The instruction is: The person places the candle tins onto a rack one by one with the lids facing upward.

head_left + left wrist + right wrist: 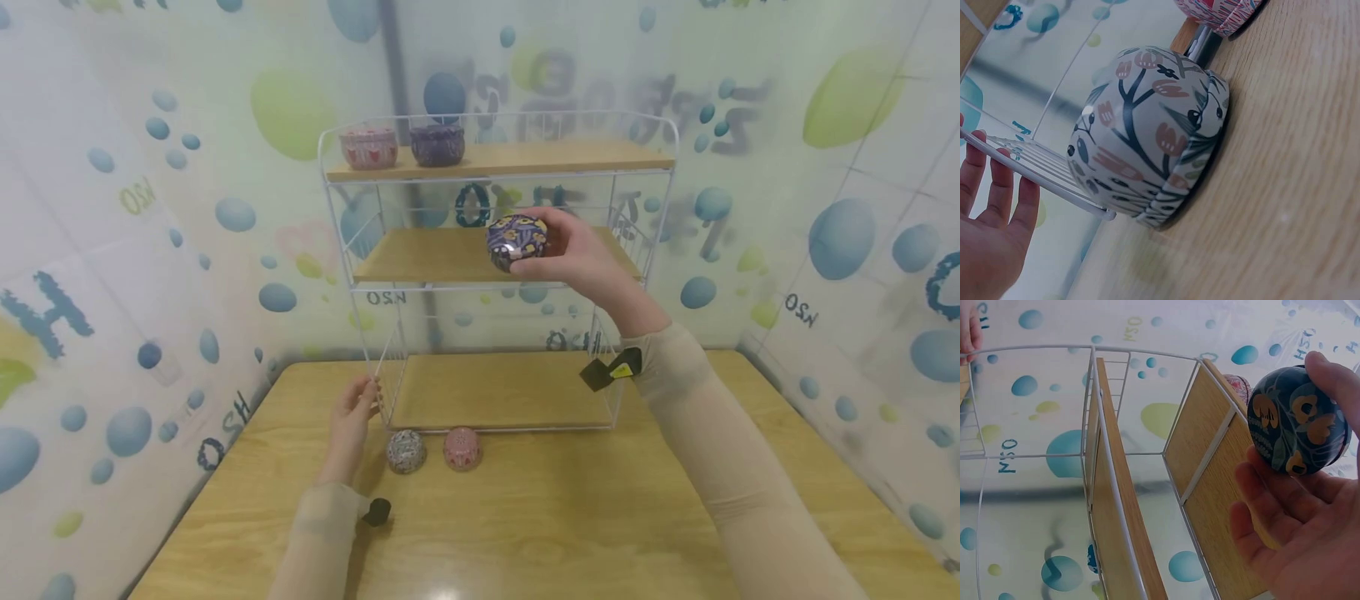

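Note:
In the head view my right hand (573,254) holds a dark blue round tin with orange flowers (517,242) between thumb and fingers, in front of the middle shelf (435,254). The right wrist view shows the thumb over the top of this tin (1297,419) and fingers under it. My left hand (351,421) is at the left front post of the white wire rack (345,242), its fingertips on the wire. Beside it on the table stand a grey-white tin with a plant pattern (407,451) and a pink tin with hearts (462,449).
On the top shelf (540,156), toward the left, sit a pink tin with red hearts (369,148) and a dark purple tin (438,146). The bottom shelf (502,387) lies just above the wooden table (540,533). A curtain with printed bubbles (750,250) hangs behind the rack.

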{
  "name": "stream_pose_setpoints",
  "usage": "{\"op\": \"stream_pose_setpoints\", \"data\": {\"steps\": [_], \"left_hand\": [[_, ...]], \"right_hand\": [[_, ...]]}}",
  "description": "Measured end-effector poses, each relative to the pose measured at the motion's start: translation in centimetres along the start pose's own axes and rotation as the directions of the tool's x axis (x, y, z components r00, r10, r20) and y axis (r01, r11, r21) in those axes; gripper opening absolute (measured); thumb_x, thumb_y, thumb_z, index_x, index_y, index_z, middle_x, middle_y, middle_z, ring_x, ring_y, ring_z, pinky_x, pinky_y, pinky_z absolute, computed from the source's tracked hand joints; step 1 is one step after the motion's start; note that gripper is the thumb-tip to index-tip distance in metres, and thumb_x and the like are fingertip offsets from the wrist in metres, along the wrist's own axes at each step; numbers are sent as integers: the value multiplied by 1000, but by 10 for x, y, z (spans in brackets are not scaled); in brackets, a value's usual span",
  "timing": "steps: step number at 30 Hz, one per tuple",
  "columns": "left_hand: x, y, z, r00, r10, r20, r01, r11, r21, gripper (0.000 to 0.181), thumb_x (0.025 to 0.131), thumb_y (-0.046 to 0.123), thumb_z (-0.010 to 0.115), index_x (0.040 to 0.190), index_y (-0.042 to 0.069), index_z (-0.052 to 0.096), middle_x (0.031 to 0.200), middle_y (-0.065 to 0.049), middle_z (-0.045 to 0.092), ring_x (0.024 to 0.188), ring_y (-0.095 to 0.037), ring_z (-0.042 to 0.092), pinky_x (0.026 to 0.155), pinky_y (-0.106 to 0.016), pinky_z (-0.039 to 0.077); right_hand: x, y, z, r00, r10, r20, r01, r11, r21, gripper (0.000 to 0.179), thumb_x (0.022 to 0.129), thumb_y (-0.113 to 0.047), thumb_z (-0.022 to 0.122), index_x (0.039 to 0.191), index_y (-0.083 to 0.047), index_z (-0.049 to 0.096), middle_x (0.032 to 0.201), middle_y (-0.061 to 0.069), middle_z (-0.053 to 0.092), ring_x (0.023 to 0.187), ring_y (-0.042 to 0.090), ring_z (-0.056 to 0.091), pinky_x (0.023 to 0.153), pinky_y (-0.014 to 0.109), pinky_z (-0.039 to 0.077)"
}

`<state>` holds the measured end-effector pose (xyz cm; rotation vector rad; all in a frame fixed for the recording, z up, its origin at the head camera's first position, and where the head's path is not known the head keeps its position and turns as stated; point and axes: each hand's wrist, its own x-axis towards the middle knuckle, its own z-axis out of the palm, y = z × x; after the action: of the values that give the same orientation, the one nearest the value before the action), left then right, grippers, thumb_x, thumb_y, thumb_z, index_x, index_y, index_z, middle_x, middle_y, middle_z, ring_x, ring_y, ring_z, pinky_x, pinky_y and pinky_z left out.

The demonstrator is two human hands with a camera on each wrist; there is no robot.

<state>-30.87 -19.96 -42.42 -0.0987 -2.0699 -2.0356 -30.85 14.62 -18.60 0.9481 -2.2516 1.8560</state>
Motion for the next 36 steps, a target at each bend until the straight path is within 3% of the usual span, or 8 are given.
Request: {"op": "stream_pose_setpoints", "data": {"steps": [5,11,14,21,28,32,36], "left_hand": [[0,1,0,1000,12,-6,-12,1000,-6,27,104,17,45,120,-4,51,104,0,53,110,-30,48,102,-45,43],[0,0,0,1000,-3,0,3,1000,9,33,105,18,44,126,-7,48,108,-2,52,112,-31,47,103,-44,43],[4,-8,-2,1000,-11,1,11,1000,-1,32,105,18,44,126,-5,49,112,-7,51,114,-31,46,103,-42,43],[15,-28,-5,1000,5,-20,-4,1000,21,33,104,28,46,123,1,51,120,-17,49,107,-19,49,97,-34,47],[14,-33,-6,999,47,-27,-46,998,35,46,103,32,47,127,-7,47,120,-19,50,113,-31,49,91,-24,50],[14,-33,-6,999,41,-28,-40,999,32,43,103,31,48,126,-5,48,118,-16,52,115,-33,48,91,-25,50],[16,-32,-6,999,33,-33,-33,999,12,34,103,28,49,121,-1,53,111,-5,55,114,-32,49,95,-31,49]], "right_hand": [[4,-2,0,1000,-10,-10,9,1000,-27,62,81,-2,75,137,-4,48,127,16,53,110,28,57,86,35,55],[7,-8,5,1000,-20,-16,19,999,-49,61,81,-2,75,135,-3,49,128,16,53,111,28,57,90,36,53],[9,-11,6,999,-29,-14,29,999,-35,59,81,-1,74,135,-2,50,128,16,53,111,29,57,91,37,53],[14,-18,8,999,-29,-13,29,999,-41,61,81,-2,75,136,-5,50,129,14,54,112,28,57,92,37,52],[20,-22,10,999,-39,-3,39,997,-59,62,82,-2,75,138,-6,49,126,16,56,109,29,60,89,37,54],[23,-25,10,999,-44,-1,44,996,-72,62,82,-3,75,138,-6,49,126,16,56,108,29,60,87,36,55],[25,-28,8,998,-50,-22,48,993,-103,60,81,-6,76,136,-7,51,124,15,58,105,28,63,84,37,56]]}}
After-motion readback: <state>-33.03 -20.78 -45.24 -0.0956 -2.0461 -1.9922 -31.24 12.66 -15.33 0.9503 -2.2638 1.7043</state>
